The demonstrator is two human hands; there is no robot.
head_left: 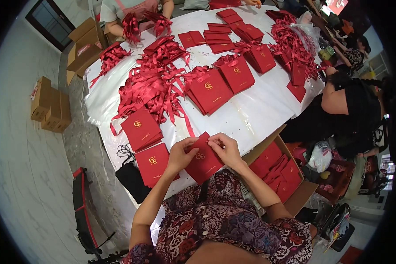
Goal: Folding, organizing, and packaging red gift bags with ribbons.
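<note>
Just in front of me is a flat red paper bag with a gold emblem. My left hand grips its upper left edge, thumb and fingers closed. At the upper right edge, the fingers of my right hand are pinched together on the bag's rim. Left of my left hand lie a stack of red bags and, farther off, a second stack. Beyond them is a big heap of loose red ribbons. One ribbon strand runs down toward the held bag.
More red bag stacks stand mid-table. An open cardboard box holding red bags sits by my right arm. A black pouch lies at the table's left edge. Co-workers sit opposite and to the right; one co-worker's hands hold ribbons.
</note>
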